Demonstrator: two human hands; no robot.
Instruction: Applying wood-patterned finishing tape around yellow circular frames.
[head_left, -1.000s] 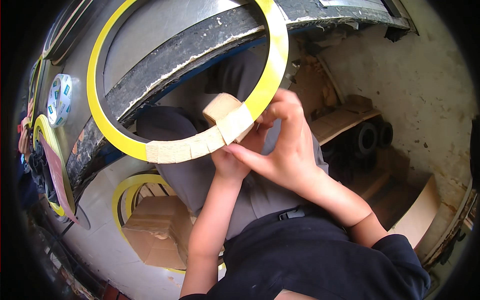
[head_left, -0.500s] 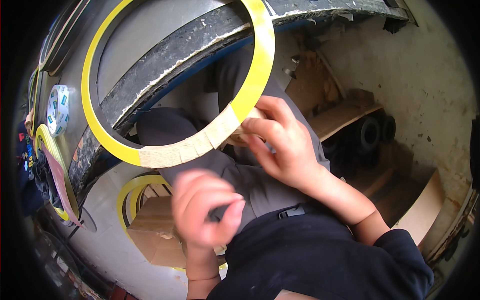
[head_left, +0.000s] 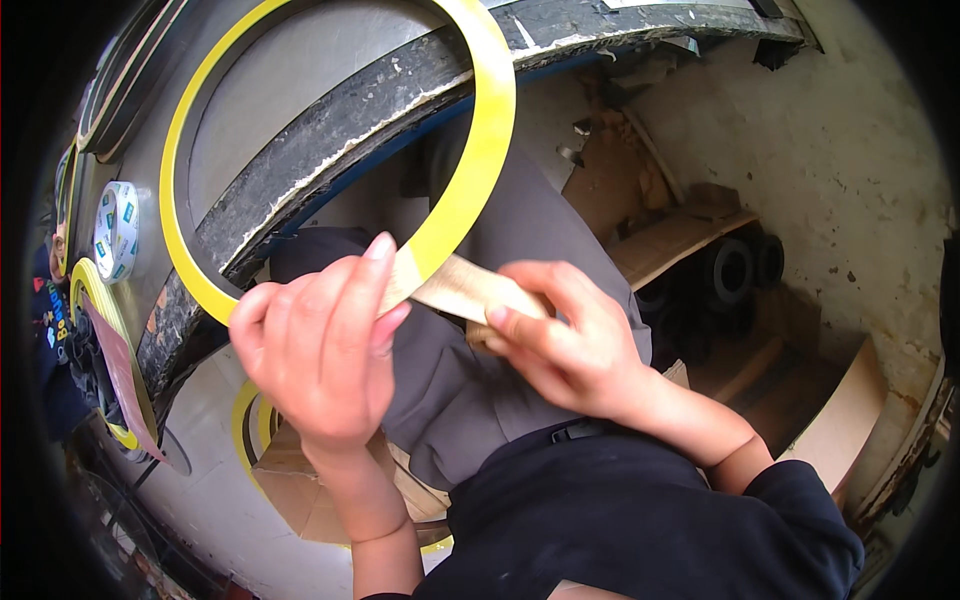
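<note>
A large yellow ring rests partly over the table edge, its lower rim reaching toward me. My left hand is closed round that lower rim and covers most of its beige wrapped stretch. From the rim a strip of beige crepe masking tape runs to my right hand. The fingers of that hand grip the tape, and part of its roll shows below them. How much of the wrapping lies under my left palm is hidden.
A white patterned tape roll stands on the grey table at left, near more yellow rings and a pink sheet. Below sit an open cardboard box and, at right, black rings under a cardboard flap.
My left hand has moved up from below and taken hold of the ring's wrapped rim. My right hand has drawn down and right, stretching out a tape strip. The ring has shifted slightly left.
</note>
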